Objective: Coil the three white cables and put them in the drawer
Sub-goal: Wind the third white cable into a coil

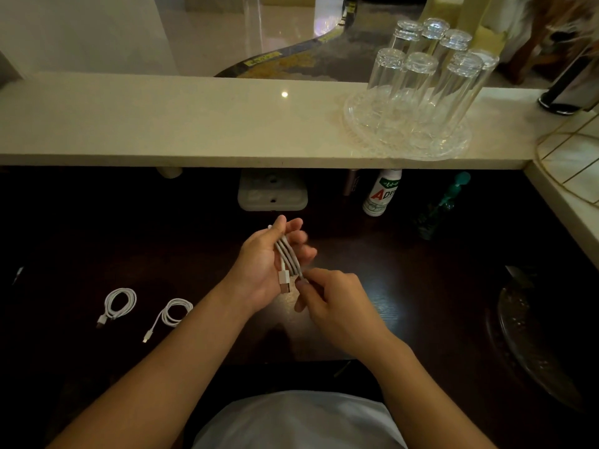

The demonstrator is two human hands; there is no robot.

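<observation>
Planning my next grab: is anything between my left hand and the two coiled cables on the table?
Nothing visible. Only bare table lies between the left hand, itself holding the third cable, and the left coil and right coil.

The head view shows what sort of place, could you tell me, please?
Likely a bar or serving counter: a raised pale stone ledge carries upturned drinking glasses on a glass tray, above a dark wooden worktop with a bottle tucked beneath.

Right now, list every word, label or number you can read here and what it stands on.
"AD", red letters, the rest unclear: white plastic bottle under the pale stone shelf.
Green patch above those letters: too blurred to read.
Yellow sticker on the dark floor strip: too small to read.
</observation>
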